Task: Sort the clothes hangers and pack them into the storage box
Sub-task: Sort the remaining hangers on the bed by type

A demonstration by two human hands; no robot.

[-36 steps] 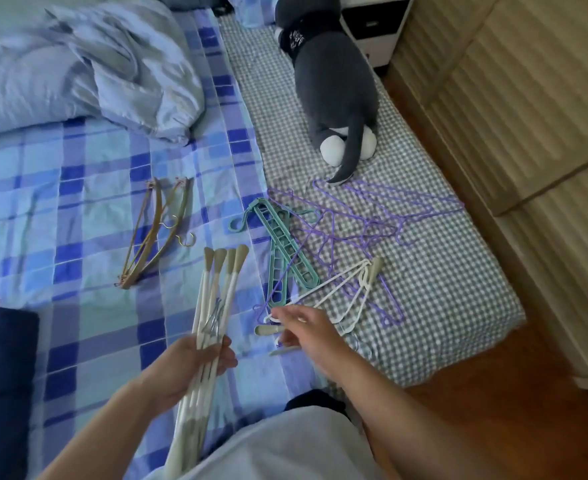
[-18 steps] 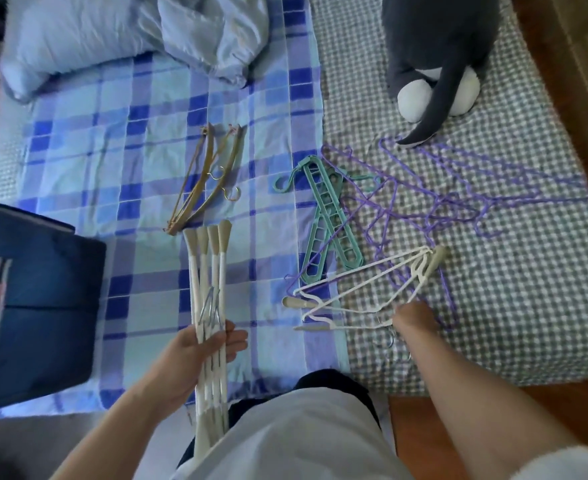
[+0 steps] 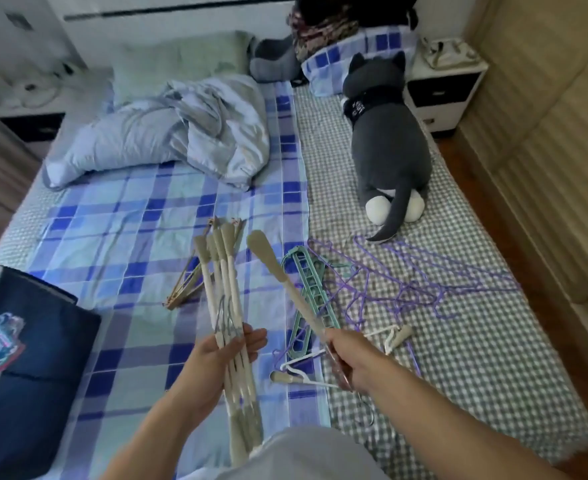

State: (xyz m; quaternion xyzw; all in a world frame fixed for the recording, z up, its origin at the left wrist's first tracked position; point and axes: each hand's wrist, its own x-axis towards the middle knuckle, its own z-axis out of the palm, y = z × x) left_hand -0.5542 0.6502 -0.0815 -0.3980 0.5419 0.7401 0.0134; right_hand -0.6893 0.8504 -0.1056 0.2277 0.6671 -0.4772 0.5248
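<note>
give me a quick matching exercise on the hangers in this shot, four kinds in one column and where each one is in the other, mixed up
1. bundle of white hangers
2. single white hanger
3. purple hangers
4. wooden hangers

a. lying on the blue plaid sheet
b. held in the left hand
c. tangled on the grey checked sheet
d. held up in the right hand

Pairs: 1-b, 2-d, 3-c, 4-a

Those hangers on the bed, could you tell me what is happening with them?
A person is sorting them by type. The left hand holds a bundle of white hangers, and the right hand lifts one more white hanger toward it. Purple wire hangers, a green hanger, wooden hangers and another white one lie on the bed.
</note>
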